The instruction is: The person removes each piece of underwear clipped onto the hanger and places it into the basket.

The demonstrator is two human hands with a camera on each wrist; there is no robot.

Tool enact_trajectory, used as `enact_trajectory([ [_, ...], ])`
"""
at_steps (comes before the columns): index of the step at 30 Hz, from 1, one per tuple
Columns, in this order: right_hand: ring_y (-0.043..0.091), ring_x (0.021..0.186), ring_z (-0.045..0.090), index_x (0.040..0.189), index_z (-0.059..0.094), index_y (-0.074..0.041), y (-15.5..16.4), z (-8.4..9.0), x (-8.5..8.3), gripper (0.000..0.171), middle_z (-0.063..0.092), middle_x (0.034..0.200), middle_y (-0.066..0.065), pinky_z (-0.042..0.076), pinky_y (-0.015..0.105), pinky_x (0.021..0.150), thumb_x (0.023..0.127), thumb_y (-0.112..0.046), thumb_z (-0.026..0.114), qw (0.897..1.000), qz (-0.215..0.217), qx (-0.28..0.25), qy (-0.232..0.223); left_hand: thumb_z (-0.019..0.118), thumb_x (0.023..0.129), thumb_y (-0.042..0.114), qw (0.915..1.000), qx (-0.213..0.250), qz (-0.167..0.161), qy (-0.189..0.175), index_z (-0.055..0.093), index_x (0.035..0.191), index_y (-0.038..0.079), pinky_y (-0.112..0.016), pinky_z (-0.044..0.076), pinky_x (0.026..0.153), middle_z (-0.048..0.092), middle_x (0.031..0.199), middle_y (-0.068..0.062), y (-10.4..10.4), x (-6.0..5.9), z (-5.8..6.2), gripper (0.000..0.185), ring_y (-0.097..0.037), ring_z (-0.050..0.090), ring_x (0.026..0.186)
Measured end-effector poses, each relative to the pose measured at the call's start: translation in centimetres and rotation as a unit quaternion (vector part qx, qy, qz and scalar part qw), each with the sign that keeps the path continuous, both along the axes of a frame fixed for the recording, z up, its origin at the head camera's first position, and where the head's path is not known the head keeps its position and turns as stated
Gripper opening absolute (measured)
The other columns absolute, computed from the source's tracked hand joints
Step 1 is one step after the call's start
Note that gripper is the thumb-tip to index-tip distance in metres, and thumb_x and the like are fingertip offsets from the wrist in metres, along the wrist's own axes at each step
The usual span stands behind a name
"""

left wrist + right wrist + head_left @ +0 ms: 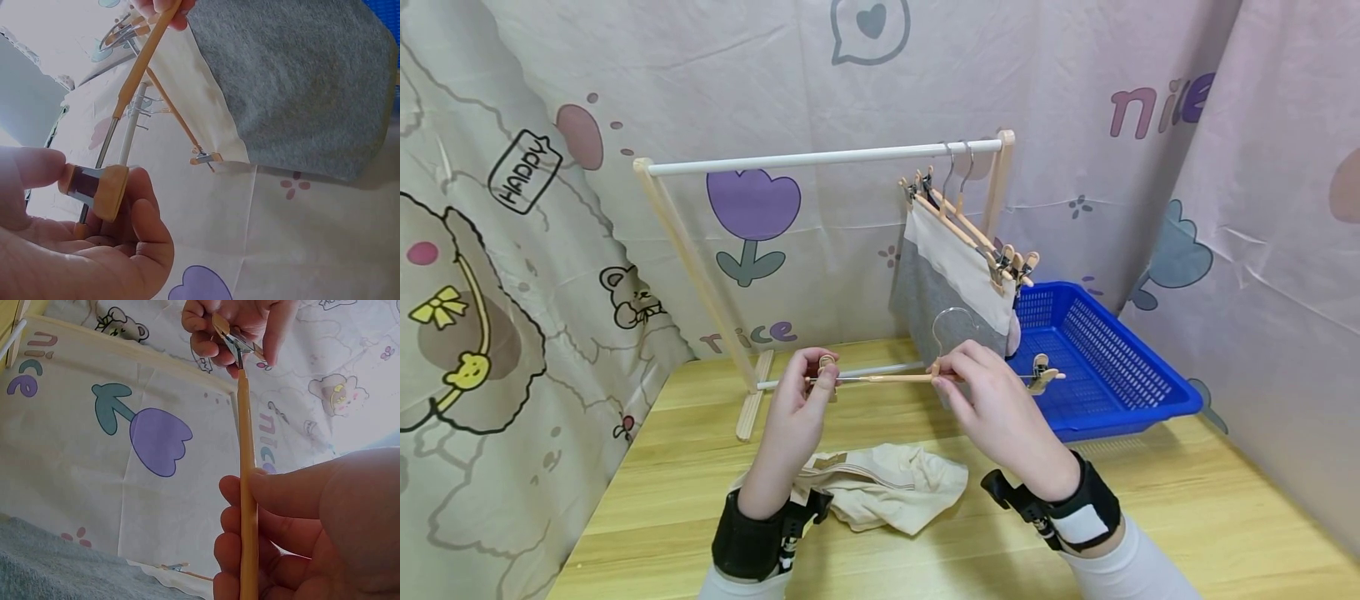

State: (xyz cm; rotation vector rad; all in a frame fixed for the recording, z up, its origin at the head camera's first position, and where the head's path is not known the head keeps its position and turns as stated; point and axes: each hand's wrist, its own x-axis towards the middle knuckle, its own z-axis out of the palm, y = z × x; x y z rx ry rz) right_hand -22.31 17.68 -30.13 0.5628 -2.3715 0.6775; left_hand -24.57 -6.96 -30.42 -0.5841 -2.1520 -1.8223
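I hold a wooden clip hanger (895, 377) level above the table, its metal hook (951, 321) pointing up. My left hand (808, 385) pinches the hanger's left clip (94, 187) between thumb and fingers. My right hand (977, 375) grips the wooden bar (245, 506) near its middle. The right clip (1043, 377) hangs free over the basket. A cream garment (887, 492) lies crumpled on the table beneath my wrists.
A small wooden rack (820, 158) stands behind, with two clip hangers at its right end carrying a grey cloth (925, 304) and a cream cloth (962, 267). A blue plastic basket (1120, 367) sits at the right. Printed curtains surround the wooden table (1187, 500).
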Motion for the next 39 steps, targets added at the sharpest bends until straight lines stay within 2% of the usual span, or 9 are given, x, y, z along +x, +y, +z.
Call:
enact_trajectory([
  [10, 0.015, 0.091, 0.059, 0.098, 0.072, -0.012, 0.0, -0.1, 0.0, 0.004, 0.064, 0.098, -0.001, 0.05, 0.035, 0.076, 0.099, -0.011, 0.069, 1.0, 0.002, 0.0, 0.007, 0.048, 0.108, 0.007, 1.0, -0.006, -0.001, -0.001, 0.053, 0.121, -0.008, -0.022, 0.046, 0.076, 0.053, 0.102, -0.013, -0.3, -0.1, 0.0, 0.02, -0.013, 0.051, 0.086],
  [17, 0.015, 0.092, 0.06, 0.099, 0.073, -0.011, -0.1, 0.0, 0.1, 0.003, 0.065, 0.098, 0.0, 0.051, 0.035, 0.076, 0.099, -0.01, 0.07, 1.0, 0.005, -0.003, 0.015, 0.051, 0.108, 0.011, 0.998, -0.058, 0.013, 0.021, 0.055, 0.121, -0.003, -0.024, 0.048, 0.076, 0.057, 0.105, -0.019, -0.8, 0.0, 0.1, 0.02, -0.018, 0.055, 0.086],
  [25, 0.016, 0.093, 0.06, 0.099, 0.073, -0.01, -0.3, 0.0, 0.2, 0.004, 0.065, 0.099, 0.001, 0.051, 0.036, 0.077, 0.097, -0.007, 0.071, 0.999, 0.009, -0.001, 0.038, 0.055, 0.107, 0.014, 0.9951, -0.093, 0.021, 0.028, 0.057, 0.118, 0.0, -0.025, 0.049, 0.074, 0.059, 0.099, -0.014, -1.0, 0.3, 0.3, 0.017, -0.017, 0.056, 0.082],
  [32, 0.019, 0.092, 0.059, 0.099, 0.073, -0.008, -0.7, -0.2, 0.1, 0.005, 0.065, 0.097, 0.002, 0.049, 0.036, 0.077, 0.095, -0.006, 0.074, 0.996, 0.015, 0.001, 0.088, 0.052, 0.108, 0.01, 0.9961, -0.082, 0.01, 0.03, 0.056, 0.113, -0.002, -0.024, 0.048, 0.073, 0.059, 0.097, -0.016, -1.4, 0.2, 0.4, 0.014, -0.015, 0.056, 0.081],
  [39, 0.018, 0.086, 0.056, 0.101, 0.073, -0.007, -1.1, -0.5, 0.1, 0.012, 0.066, 0.097, 0.003, 0.044, 0.032, 0.072, 0.09, -0.003, 0.078, 0.992, 0.014, -0.003, 0.128, 0.049, 0.109, 0.008, 0.9993, -0.03, 0.001, 0.021, 0.053, 0.111, -0.006, -0.023, 0.045, 0.072, 0.054, 0.096, -0.019, -1.5, 0.1, 0.5, 0.015, -0.013, 0.053, 0.079],
])
